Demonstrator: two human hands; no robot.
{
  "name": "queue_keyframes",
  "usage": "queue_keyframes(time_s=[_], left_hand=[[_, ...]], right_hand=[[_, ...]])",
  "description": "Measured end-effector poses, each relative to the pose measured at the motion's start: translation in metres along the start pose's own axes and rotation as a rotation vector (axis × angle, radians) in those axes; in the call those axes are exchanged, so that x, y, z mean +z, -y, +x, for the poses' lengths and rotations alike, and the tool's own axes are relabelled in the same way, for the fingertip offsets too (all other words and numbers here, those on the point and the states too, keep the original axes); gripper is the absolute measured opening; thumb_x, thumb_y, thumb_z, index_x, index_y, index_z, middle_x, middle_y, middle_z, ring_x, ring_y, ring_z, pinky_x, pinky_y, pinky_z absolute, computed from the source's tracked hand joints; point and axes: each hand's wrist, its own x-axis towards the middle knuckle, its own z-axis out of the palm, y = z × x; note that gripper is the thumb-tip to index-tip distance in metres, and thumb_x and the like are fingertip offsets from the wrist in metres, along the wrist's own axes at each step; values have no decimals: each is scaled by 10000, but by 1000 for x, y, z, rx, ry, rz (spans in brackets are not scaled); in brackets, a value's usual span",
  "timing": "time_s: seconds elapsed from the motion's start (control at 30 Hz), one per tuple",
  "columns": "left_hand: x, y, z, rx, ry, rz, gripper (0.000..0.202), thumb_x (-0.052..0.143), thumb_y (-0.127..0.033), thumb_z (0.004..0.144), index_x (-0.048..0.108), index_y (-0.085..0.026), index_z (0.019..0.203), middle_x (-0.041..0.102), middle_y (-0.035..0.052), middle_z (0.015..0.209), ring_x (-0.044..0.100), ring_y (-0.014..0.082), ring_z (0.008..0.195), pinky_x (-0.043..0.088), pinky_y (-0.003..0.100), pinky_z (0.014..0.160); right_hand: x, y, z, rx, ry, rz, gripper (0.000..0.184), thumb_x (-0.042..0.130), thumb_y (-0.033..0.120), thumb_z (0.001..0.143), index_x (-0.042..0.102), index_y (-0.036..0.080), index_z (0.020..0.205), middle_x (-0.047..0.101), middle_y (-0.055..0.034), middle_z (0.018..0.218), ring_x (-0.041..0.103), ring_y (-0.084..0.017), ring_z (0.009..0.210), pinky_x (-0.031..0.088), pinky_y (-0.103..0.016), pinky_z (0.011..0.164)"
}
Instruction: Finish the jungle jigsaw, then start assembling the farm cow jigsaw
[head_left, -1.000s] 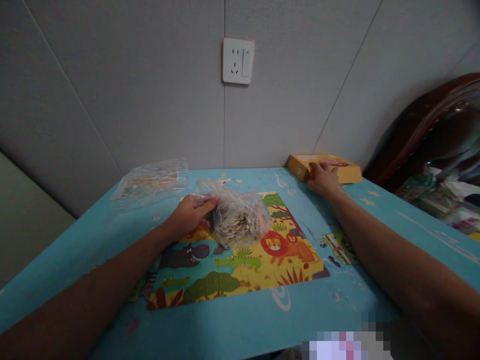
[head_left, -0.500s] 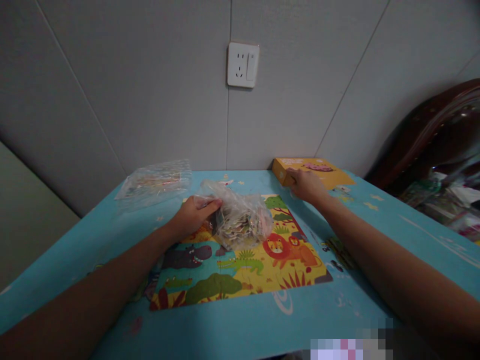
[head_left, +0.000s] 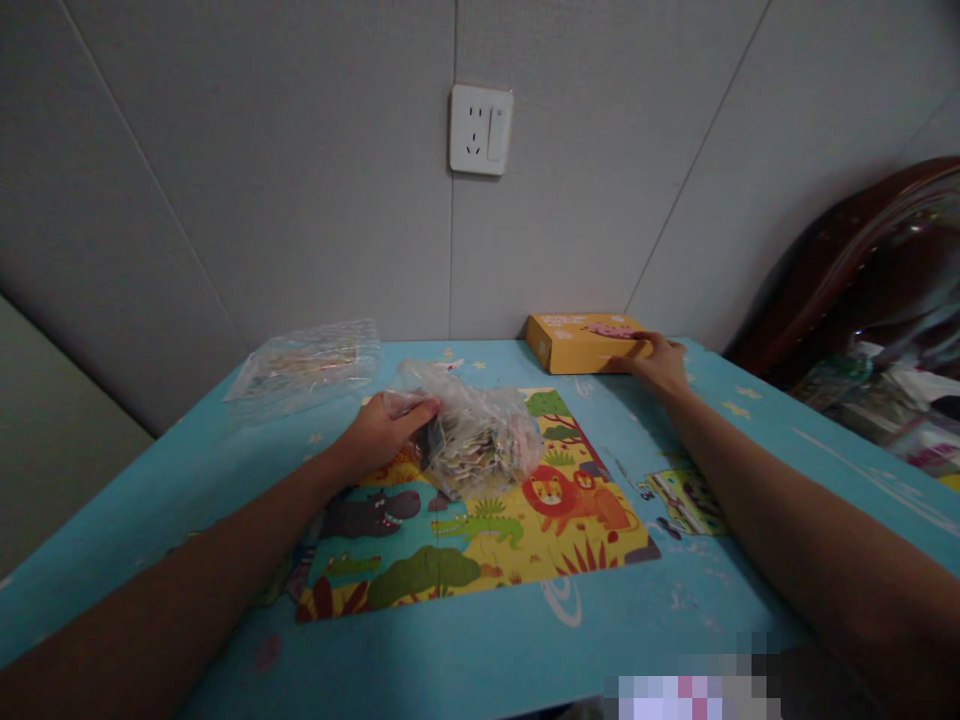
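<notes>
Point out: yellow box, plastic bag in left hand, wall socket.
Yellow box (head_left: 585, 356): head view, front side.
Held plastic bag (head_left: 484, 442): head view, bulging filled part.
Wall socket (head_left: 482, 131): head view, middle of faceplate.

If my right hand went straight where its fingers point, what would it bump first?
Probably the yellow box: your right hand's fingers seem to be touching its right end.

Yellow box (head_left: 574, 350) with pink print
</notes>
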Motion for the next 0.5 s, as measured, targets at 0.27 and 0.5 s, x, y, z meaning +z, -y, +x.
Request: queue_keyframes(time_s=[0.27, 0.5], left_hand=[[-2, -1, 1, 27, 3, 0, 346, 581, -443, 773, 717, -157, 633, 715, 32, 668, 626, 170, 620, 486, 240, 603], [-1, 12, 5, -25, -104, -402, 170, 766, -297, 705, 708, -144, 656, 684, 2, 624, 642, 183, 686, 488, 237, 632]], right_hand=[[29, 60, -48, -546, 239, 42, 658, 694, 382, 754, 538, 208, 1369, 565, -128, 1076, 608, -274, 974, 507, -435, 918], [35, 86, -83, -972, 523, 131, 673, 549, 364, 893, 322, 198, 1504, 515, -150, 1411, 508, -305, 1280, 412, -521, 1065]])
